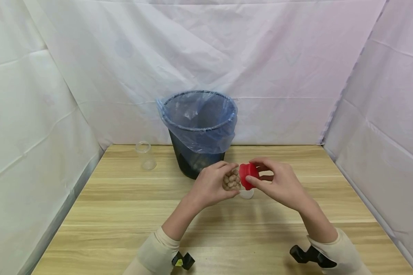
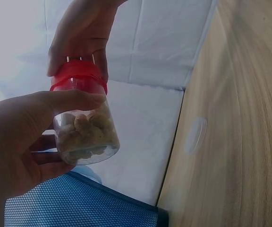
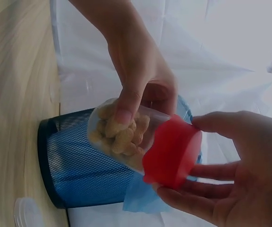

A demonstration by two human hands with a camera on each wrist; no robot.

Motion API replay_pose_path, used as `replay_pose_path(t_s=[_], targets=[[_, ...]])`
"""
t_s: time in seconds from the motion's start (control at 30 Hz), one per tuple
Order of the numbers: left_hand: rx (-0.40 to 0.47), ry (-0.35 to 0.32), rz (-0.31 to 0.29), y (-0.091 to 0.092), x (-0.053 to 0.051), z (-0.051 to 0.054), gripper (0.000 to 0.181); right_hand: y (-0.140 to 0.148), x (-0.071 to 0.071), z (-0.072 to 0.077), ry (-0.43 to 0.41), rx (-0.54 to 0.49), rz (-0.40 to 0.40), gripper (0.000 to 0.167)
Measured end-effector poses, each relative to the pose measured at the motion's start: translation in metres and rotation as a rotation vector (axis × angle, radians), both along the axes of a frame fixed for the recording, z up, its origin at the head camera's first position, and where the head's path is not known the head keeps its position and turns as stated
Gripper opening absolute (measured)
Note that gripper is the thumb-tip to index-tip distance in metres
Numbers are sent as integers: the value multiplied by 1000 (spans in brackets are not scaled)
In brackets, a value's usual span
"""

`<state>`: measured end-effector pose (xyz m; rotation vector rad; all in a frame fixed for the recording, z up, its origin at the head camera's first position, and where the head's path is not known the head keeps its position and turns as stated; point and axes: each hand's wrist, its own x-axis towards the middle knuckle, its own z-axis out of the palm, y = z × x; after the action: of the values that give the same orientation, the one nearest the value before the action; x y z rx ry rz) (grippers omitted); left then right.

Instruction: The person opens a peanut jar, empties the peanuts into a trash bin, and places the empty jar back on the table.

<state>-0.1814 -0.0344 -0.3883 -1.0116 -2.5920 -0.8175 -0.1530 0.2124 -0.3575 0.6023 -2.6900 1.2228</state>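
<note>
A clear jar [image 2: 108, 146] holds unshelled peanuts [image 3: 123, 137], and a wavy-edged red silicone lid [image 3: 173, 152] covers its mouth. In the head view the jar lies tilted above the table in front of the bin. My left hand [image 1: 210, 184] grips the jar's body, thumb on one side and fingers on the other. At the other end, my right hand [image 1: 283, 182] holds the red lid between thumb and fingers. Below the hands, a flat clear lid [image 1: 246, 194] rests on the table, partly hidden in the head view.
A black mesh bin [image 1: 192, 168] lined with a blue bag [image 1: 213, 141] stands at the back middle of the wooden table [image 1: 124, 221]. To its left is a clear, see-through jar [image 1: 145, 156]. White sheets [image 1: 278, 68] hang around the back and sides.
</note>
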Motion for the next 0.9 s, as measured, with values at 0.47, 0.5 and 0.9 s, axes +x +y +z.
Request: replay_pose_path(t_s=[0.47, 0.5, 0.9], targets=[[11, 12, -10, -1, 1, 0, 70, 3, -1, 1, 67, 34, 141, 59], [11, 6, -10, -1, 1, 1, 70, 2, -1, 0, 46, 32, 107, 60], [-29, 23, 0, 2, 2, 0, 71, -7, 3, -1, -48, 75, -125, 59]])
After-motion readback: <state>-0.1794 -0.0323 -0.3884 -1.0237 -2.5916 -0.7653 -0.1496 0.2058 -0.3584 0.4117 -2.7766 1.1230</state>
